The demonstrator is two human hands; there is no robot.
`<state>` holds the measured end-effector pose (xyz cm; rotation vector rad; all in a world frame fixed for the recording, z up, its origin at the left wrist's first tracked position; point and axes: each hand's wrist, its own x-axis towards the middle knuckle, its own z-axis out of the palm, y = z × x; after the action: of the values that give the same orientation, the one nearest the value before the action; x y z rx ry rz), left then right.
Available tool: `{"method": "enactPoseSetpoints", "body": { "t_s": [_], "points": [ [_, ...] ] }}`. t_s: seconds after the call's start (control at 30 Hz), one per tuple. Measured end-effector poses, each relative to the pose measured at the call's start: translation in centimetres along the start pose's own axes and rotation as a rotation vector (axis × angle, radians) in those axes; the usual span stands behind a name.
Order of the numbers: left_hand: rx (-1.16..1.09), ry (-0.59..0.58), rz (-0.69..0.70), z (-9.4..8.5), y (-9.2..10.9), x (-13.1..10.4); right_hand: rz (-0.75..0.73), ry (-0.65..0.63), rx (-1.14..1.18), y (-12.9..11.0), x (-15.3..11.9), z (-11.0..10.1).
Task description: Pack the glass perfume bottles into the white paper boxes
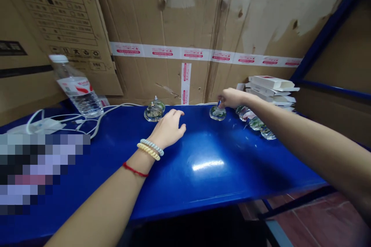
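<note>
Fingers of the right hand are drawn narrow, pinching the top of a clear patterned piece near the back of the blue table. This piece is rounded and see-through, with green and whitish patches; a small blue spot shows by the fingertips, too small to make out. Its base appears to be at the tabletop, though whether it bears weight there I cannot tell.

The left hand hangs over the table with its fingers loosely bent, thumb parted from the index finger. Just beyond it, close to the cardboard wall, stands a cluster of clear pieces with pointed tops; whether the hand touches them is unclear. Two coiled bands, pale blue and yellow, and a red cord circle the left wrist.

A row of more clear pieces lies to the right, partly hidden by the right forearm, near a stack of flat white boxes. At the far left, a water bottle stands beside tangled white cables.
</note>
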<state>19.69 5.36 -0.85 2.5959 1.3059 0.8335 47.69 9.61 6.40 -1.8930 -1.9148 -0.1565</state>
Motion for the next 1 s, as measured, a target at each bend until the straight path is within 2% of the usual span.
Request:
{"method": "enactPoseSetpoints", "body": {
  "t_s": [0.13,0.23,0.33,0.47,0.53,0.6,0.7,0.77,0.8,0.87,1.0],
  "points": [
    [-0.221,-0.087,-0.030,0.8,0.6,-0.1,-0.210,-0.266,0.036,-4.3,-3.7,-0.6],
    [-0.445,-0.164,-0.014,1.3,1.2,-0.2,-0.344,-0.290,0.113,-6.9,-6.7,-0.7],
    [-0.534,-0.222,0.024,1.6,1.4,-0.2,-0.425,-0.246,0.284,-8.2,-9.0,0.4],
    [-0.523,-0.260,0.015,1.7,1.4,-0.1,-0.429,-0.107,0.489,-8.2,-10.3,3.0],
    [-0.486,-0.250,0.013,1.7,1.6,-0.1,-0.436,-0.015,0.570,-7.8,-10.4,3.4],
    [-0.439,-0.238,0.009,1.6,1.7,-0.1,-0.430,0.152,0.689,-7.3,-10.1,2.5],
    [-0.409,-0.239,0.005,1.5,1.8,-0.1,-0.345,0.459,0.848,-6.5,-9.0,-0.2],
    [-0.405,-0.257,0.007,1.5,1.8,-0.1,-0.305,0.503,0.836,-6.0,-8.1,-1.5],
    [-0.409,-0.265,0.008,1.5,1.7,0.0,-0.287,0.480,0.803,-5.7,-7.7,-1.6],
    [-0.417,-0.273,0.012,1.4,1.5,0.0,-0.240,0.355,0.680,-5.1,-7.1,-0.6],
    [-0.411,-0.305,0.042,1.0,1.1,0.1,-0.170,-0.072,0.354,-4.3,-7.2,3.9]
  ]
}}
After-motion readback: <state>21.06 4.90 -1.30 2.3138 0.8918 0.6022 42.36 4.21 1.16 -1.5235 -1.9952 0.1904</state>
